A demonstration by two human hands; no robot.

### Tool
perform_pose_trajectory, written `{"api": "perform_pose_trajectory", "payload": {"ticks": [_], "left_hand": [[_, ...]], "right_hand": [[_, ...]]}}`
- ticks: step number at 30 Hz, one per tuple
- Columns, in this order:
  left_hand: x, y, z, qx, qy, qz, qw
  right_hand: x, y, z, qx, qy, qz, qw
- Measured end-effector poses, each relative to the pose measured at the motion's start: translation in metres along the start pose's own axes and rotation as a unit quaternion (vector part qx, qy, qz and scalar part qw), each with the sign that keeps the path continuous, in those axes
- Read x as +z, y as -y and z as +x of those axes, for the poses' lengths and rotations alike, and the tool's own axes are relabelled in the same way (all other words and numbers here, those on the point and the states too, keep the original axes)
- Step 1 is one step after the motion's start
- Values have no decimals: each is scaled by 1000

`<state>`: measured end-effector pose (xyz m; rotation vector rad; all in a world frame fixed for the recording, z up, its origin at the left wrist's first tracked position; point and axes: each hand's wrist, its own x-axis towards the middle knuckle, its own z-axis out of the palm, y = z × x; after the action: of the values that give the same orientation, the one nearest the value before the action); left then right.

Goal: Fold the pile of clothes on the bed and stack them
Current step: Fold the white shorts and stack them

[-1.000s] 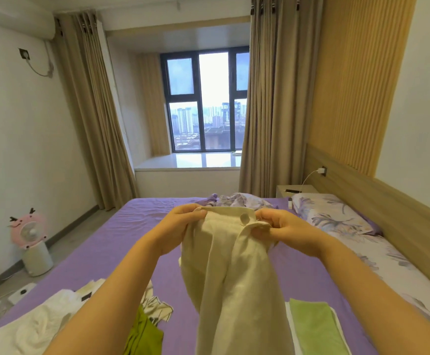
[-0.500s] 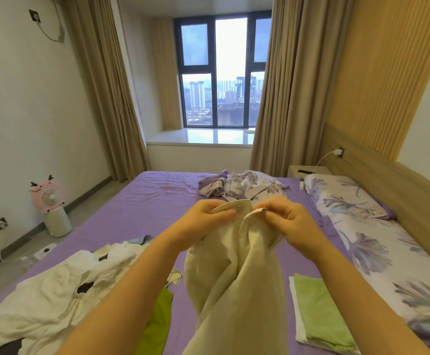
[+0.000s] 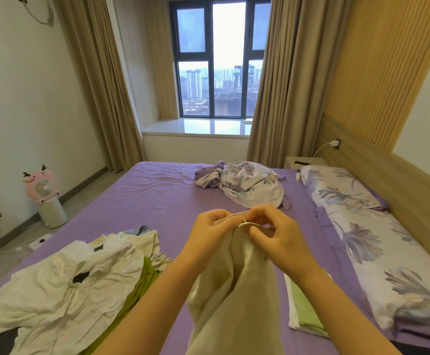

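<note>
A cream garment (image 3: 237, 290) hangs in front of me above the purple bed (image 3: 157, 198). My left hand (image 3: 210, 233) grips its top edge on the left. My right hand (image 3: 276, 234) pinches the same edge close beside it, the two hands nearly touching. An unfolded pile lies at the lower left: a white shirt (image 3: 62, 285) over an olive-green piece (image 3: 142, 285). To the right of the garment sits a folded stack, light green cloth (image 3: 304, 308) on top of white.
A crumpled floral sheet (image 3: 247, 185) lies at the far middle of the bed. Floral pillows (image 3: 341, 193) run along the wooden headboard on the right. A pink fan (image 3: 42, 187) stands on the floor at left; a window is straight ahead.
My hands have drawn closer together and lower, bunching the garment's top edge. The view has tilted down, showing more of the pile and the folded stack.
</note>
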<state>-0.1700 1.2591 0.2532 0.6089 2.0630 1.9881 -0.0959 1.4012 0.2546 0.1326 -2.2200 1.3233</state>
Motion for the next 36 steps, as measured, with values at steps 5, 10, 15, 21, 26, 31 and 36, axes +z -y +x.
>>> {"api": "perform_pose_trajectory", "payload": {"ticks": [5, 10, 15, 21, 26, 31, 36], "left_hand": [[-6, 11, -19, 53, 47, 91, 993], [-13, 9, -23, 26, 109, 157, 981], [-11, 19, -27, 44, 98, 153, 982], [-10, 33, -35, 15, 130, 134, 982], [-9, 34, -41, -27, 132, 78, 988], [-6, 37, -41, -51, 124, 39, 990], [-12, 40, -36, -76, 147, 12, 986]], "right_hand": [[1, -4, -21, 40, 8, 44, 998], [-2, -7, -25, 99, 31, 87, 991], [-6, -8, -27, 133, 78, 150, 976], [-8, -17, -34, 190, 110, 181, 959], [-3, -21, -39, 179, 98, 147, 968], [-2, -25, -39, 171, 96, 134, 971], [0, -34, -36, 167, 117, 138, 969]]}}
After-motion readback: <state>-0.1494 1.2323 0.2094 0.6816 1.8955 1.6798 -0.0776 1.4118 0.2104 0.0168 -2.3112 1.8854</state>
